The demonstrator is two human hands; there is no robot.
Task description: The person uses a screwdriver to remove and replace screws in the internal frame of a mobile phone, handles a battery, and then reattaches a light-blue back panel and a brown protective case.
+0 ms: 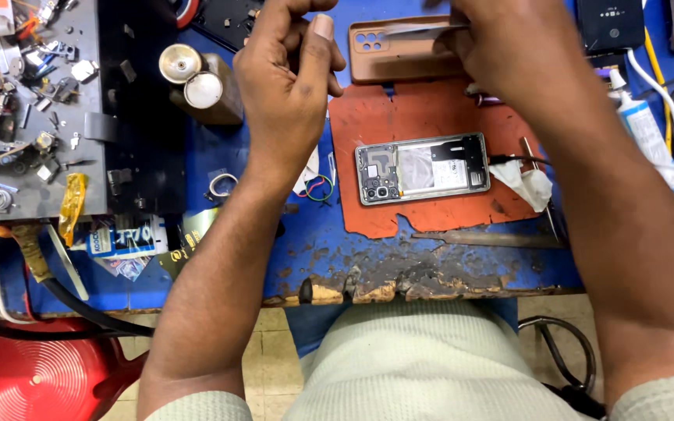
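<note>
An opened phone (423, 168) with its back off lies on a worn orange mat (431, 117), a cable plugged into its right end. Behind it lies a brown phone case (399, 58), camera cutouts at its left. My right hand (501, 47) hovers over the case, holding a thin metal blade or tweezers (419, 30) that points left. My left hand (290, 78) is raised left of the mat, fingers curled and thumb up; I cannot tell if anything small is pinched in it.
A grey tray (33, 179) of small phone parts sits at the left. Two round metal-capped bottles (193, 78) stand beside my left hand. A white glue tube (649, 132), white cable and devices lie at the right. The blue bench edge (399, 284) is chipped. A red stool (40, 378) stands below.
</note>
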